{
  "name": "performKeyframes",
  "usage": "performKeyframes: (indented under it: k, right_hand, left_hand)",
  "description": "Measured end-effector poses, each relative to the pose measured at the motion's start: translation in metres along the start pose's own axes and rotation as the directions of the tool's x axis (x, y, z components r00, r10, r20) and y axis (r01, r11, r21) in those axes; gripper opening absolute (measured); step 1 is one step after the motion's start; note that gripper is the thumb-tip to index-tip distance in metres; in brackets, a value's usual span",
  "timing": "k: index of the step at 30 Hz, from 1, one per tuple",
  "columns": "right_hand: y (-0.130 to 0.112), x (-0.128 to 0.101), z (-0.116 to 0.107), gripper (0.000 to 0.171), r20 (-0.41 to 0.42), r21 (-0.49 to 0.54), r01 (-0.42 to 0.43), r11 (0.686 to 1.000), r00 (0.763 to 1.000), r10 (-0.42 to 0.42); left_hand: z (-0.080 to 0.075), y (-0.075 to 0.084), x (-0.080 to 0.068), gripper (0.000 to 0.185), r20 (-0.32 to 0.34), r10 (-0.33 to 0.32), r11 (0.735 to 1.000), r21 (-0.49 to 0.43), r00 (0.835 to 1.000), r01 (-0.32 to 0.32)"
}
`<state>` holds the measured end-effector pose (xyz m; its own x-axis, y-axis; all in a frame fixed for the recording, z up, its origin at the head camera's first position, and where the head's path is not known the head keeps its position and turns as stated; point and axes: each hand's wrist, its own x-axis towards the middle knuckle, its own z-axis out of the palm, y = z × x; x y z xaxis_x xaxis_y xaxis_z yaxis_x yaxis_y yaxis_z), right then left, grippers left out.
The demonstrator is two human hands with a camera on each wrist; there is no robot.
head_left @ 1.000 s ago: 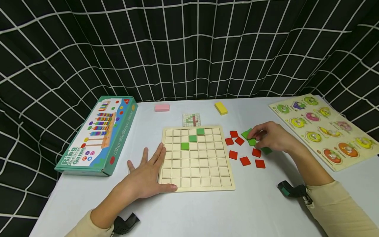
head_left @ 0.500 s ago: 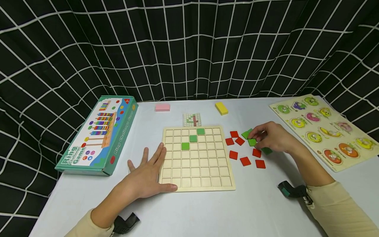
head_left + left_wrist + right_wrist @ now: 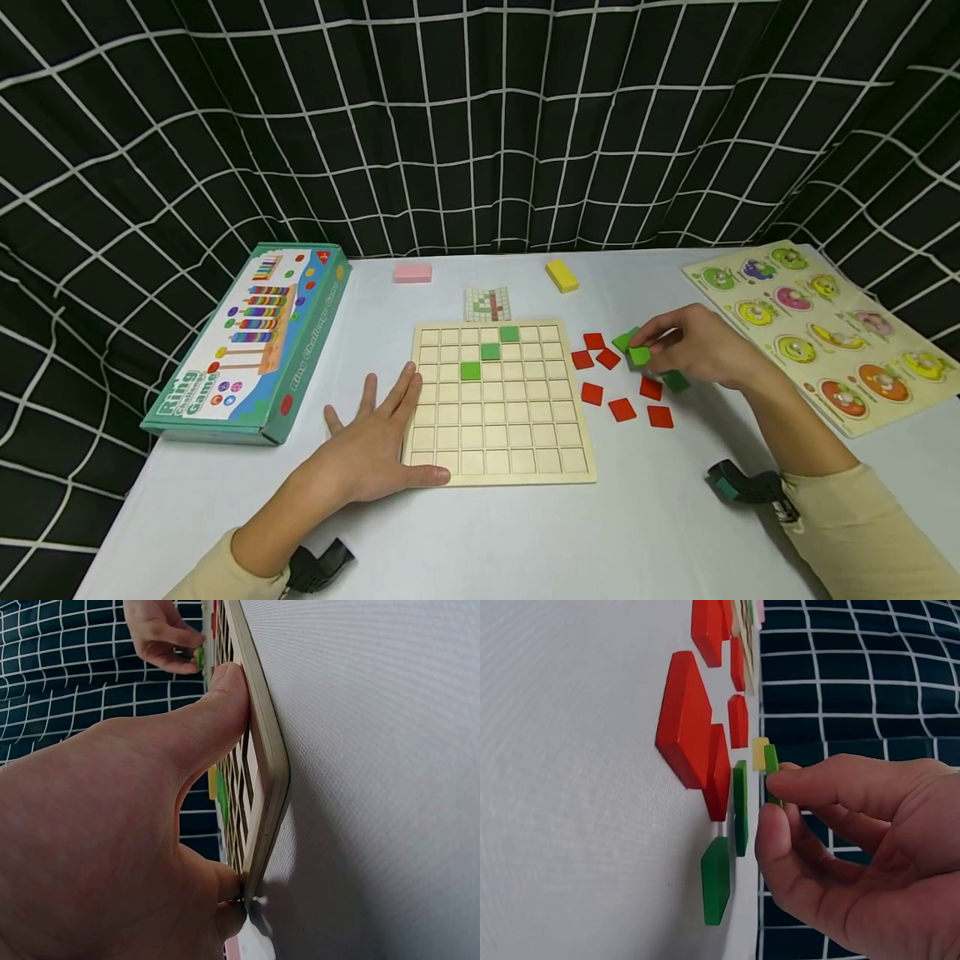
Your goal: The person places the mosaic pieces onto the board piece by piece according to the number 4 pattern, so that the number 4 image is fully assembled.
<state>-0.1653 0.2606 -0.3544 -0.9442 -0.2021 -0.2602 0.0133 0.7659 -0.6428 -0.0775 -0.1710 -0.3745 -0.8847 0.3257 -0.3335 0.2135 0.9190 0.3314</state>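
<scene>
My left hand (image 3: 375, 442) lies with fingers spread along the left edge of a wooden grid board (image 3: 510, 477). In the left wrist view the thumb (image 3: 223, 697) rests on the board's near edge. Three green tiles sit in cells of the board's far half, one of them a green tile (image 3: 470, 371). Right of the board, my right hand (image 3: 693, 346) pinches a green square tile (image 3: 772, 759) between thumb and finger, raised off the table. Beneath it lie more green tiles (image 3: 716, 881). Several red tiles (image 3: 622, 409) are scattered close by.
A small pattern card (image 3: 487, 304) lies behind the board. Farther back are a pink block (image 3: 412, 273) and a yellow block (image 3: 562, 276). A ring game box (image 3: 251, 342) stands left; a fruit puzzle board (image 3: 825, 325) lies right. A black gridded curtain (image 3: 480, 125) hangs behind.
My right hand has lifted a little with the green tile, which now shows more of its face. My left hand stays where it was on the board.
</scene>
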Motion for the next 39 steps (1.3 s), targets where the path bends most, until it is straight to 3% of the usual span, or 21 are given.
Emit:
performKeyframes:
  k: [15, 26, 39]
  right_hand:
    - [-0.02, -0.01, 0.01, 0.03, -0.038, 0.067, 0.016, 0.998, 0.999, -0.013]
    - [-0.042, -0.008, 0.028, 0.024, -0.08, 0.063, 0.072, 0.995, 0.995, -0.067]
    - [-0.077, 0.005, 0.054, 0.026, -0.029, 0.072, 0.059, 0.996, 0.998, -0.057]
  left_hand:
    - [-0.001, 0.001, 0.0, 0.13, -0.003, 0.011, 1.0, -0.012, 1.0, -0.011]
    - [-0.003, 0.0, 0.0, 0.129, -0.016, 0.01, 1.0, 0.014, 1.0, -0.01]
    - [0.0, -0.001, 0.0, 0.129, -0.01, 0.007, 1.0, 0.005, 1.0, -0.007]
